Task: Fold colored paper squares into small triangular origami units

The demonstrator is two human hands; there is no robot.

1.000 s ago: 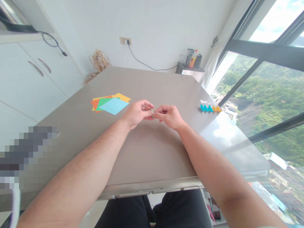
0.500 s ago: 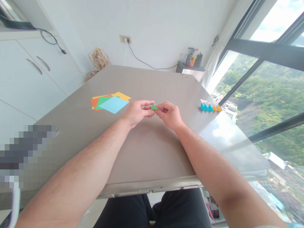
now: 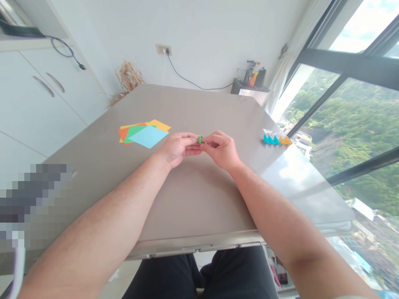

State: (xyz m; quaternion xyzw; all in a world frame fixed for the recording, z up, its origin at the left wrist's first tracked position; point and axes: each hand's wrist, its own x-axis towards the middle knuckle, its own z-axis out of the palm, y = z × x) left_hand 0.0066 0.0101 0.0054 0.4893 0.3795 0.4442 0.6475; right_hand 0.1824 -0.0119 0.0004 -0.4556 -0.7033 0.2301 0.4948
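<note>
A small folded green paper (image 3: 200, 139) is pinched between my two hands above the middle of the table. My left hand (image 3: 180, 147) grips it from the left with thumb and fingers. From the right, the fingertips of my right hand (image 3: 220, 148) close on its other side. Fingers cover much of the paper, so its full shape is hidden. Left of my hands lies a fanned stack of square paper sheets (image 3: 149, 136), light blue on top, with green, orange and yellow beneath. Far to the right stand several small folded paper pieces (image 3: 276, 140), blue and orange, in a row.
The grey-brown table (image 3: 199, 199) reaches from my lap toward the wall. A blurred-out dark object (image 3: 34, 193) is at the left edge. A window (image 3: 349, 108) runs along the right side. Behind the table, a low cabinet (image 3: 249, 92) carries bottles.
The green paper showed as a flat triangle before; now it looks bent or curled between my fingers. My hands have come slightly closer together.
</note>
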